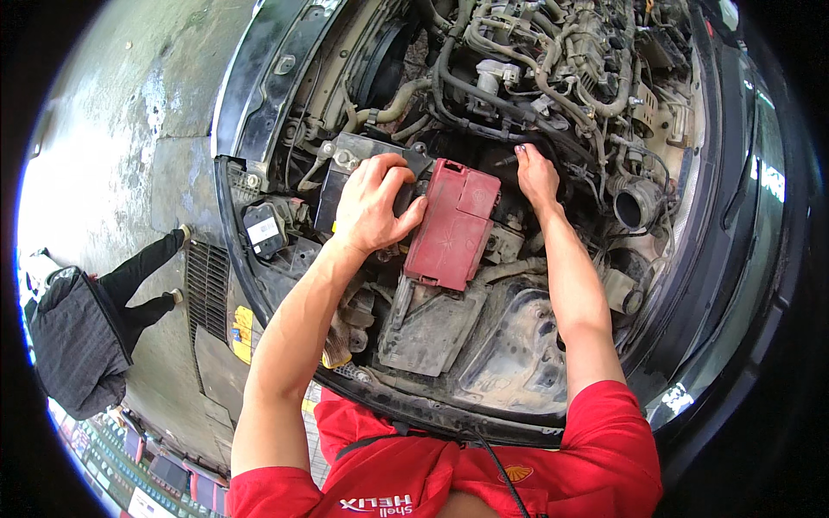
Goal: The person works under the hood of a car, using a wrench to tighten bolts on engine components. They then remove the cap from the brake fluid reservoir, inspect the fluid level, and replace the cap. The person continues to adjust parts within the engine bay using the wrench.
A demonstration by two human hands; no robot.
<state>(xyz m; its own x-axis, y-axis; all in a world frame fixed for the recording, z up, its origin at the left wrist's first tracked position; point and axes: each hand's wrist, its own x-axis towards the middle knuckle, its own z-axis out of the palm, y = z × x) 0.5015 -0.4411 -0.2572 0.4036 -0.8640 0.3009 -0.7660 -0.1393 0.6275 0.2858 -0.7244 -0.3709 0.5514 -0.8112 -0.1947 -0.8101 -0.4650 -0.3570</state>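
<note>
My left hand (374,206) lies over the black car battery (337,184), fingers bent and spread across its top. Its thumb reaches the edge of a red plastic fuse box cover (450,226), which sits beside the battery. My right hand (537,175) is down in the engine bay, to the right of that cover, with its fingers curled. A small slim grey part (506,160) shows just left of its fingertips; whether the hand grips anything is hidden in the dark recess. A battery terminal clamp (347,159) is visible beyond my left fingers.
Hoses and the engine (576,45) fill the far side. An open round intake duct (629,208) points up at right. A work glove (337,346) is tucked near the front left fender edge. Left of the car, a person (81,337) stands near a floor grate (207,281).
</note>
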